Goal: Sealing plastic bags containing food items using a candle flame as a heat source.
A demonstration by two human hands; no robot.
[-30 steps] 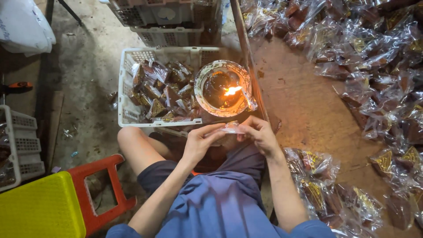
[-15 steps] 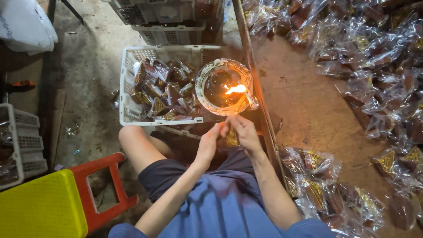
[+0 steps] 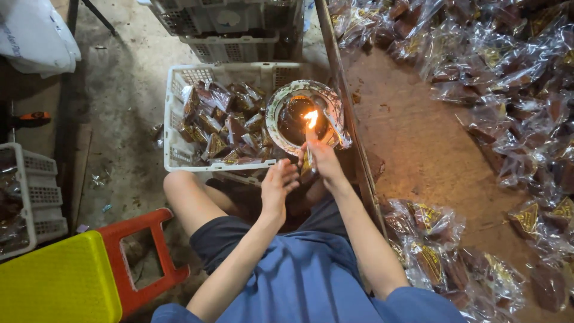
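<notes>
- Holding a clear-wrapped packet (image 3: 307, 157) up to the flame (image 3: 311, 118), your right hand (image 3: 323, 162) pinches it near its lower part, with the top edge right at the fire.
- Your left hand (image 3: 278, 184) is spread, fingers loose, just beside the right one and gripping nothing; I judge it is there to steady or to take the packet.
- The flame burns in a round bowl (image 3: 281, 98) that sits at the right end of the white basket (image 3: 179, 101), against the edge of the wooden board (image 3: 418, 155).
- The basket holds many wrapped brown pieces (image 3: 218, 122), close to the bowl on its left side.
- To do this step well, in my judgement, touch only the open edge of the wrap to the tip of the flame, briefly, so the film melts shut and does not shrink or char.
- Keep your pinching fingers low on the packet, well away from the heat, and hold the packet upright so the edge meets the fire evenly.
- Keep your left palm out from above the bowl.
- More wrapped pieces lie in heaps (image 3: 508, 72) on the board to your right, and some (image 3: 430, 239) by your right elbow.
- A yellow stool (image 3: 57, 281) and a red one (image 3: 140, 257) stand at your left.
</notes>
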